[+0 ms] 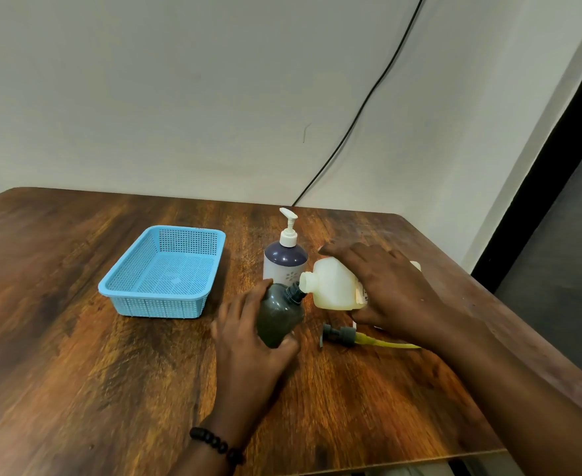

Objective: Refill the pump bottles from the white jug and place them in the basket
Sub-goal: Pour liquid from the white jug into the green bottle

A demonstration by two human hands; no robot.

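Observation:
My left hand (248, 334) grips a dark grey bottle (279, 316) with no pump, tilted so its open neck points up and right. My right hand (392, 290) holds the white jug (334, 286) tipped on its side, its open spout touching the grey bottle's neck. The grey pump head (339, 335) with its yellowish tube lies on the table just below the jug. A purple-and-white pump bottle (285, 261) stands upright behind the grey bottle, its pump on. The blue basket (128, 300) sits to the left with nothing in it.
The wooden table (111, 389) ends at a front edge near the bottom right and a right edge beside a dark panel. A black cable (368, 101) runs down the wall behind the table. A beaded bracelet is on my left wrist.

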